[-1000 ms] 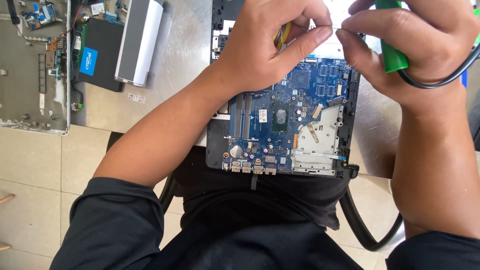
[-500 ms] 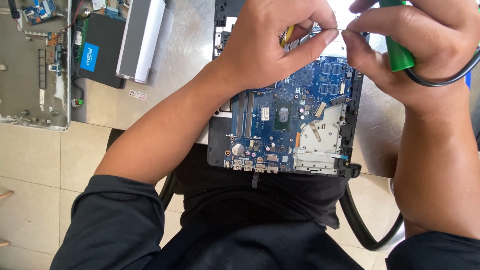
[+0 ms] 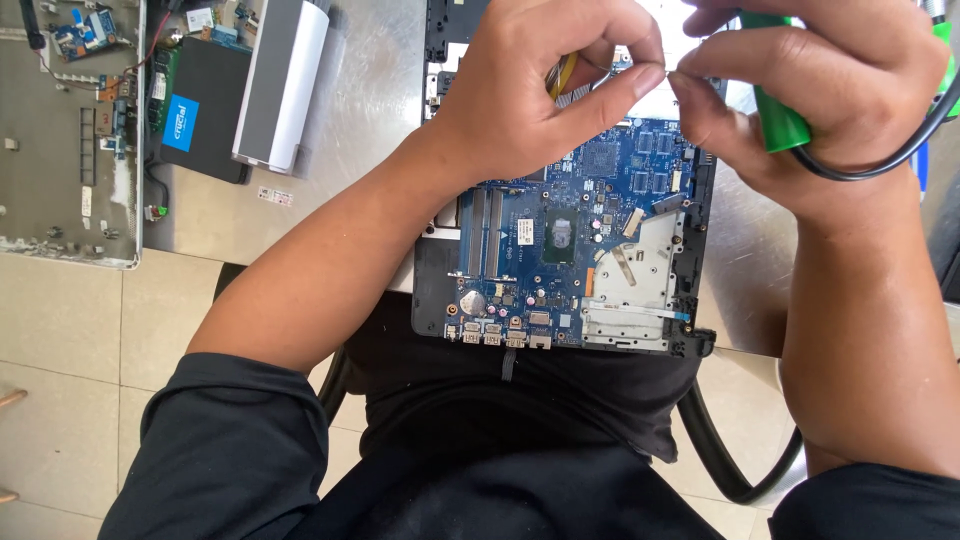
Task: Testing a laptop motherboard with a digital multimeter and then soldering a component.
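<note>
An opened laptop base with a blue motherboard (image 3: 560,230) lies at the table's near edge, partly over my lap. My left hand (image 3: 540,85) hovers over its far end, fingers curled around a yellow tool (image 3: 560,75), index fingertip pinched toward my right hand. My right hand (image 3: 830,90) grips a green-handled tool (image 3: 775,110) with a black cable (image 3: 880,165) looped around the wrist side; its fingertips meet the left fingertips over the board. What they pinch is too small to see.
On the grey metal table (image 3: 370,120) to the left lie a black drive with a blue label (image 3: 195,110), a grey-white slab (image 3: 285,80) and a dismantled laptop shell (image 3: 65,140) with small boards. Beige floor tiles (image 3: 90,340) lie below. A black chair frame (image 3: 730,460) curves by my right thigh.
Both hands drifted slightly, and the fingertips have closed together over the far end of the board. The laptop base has not moved.
</note>
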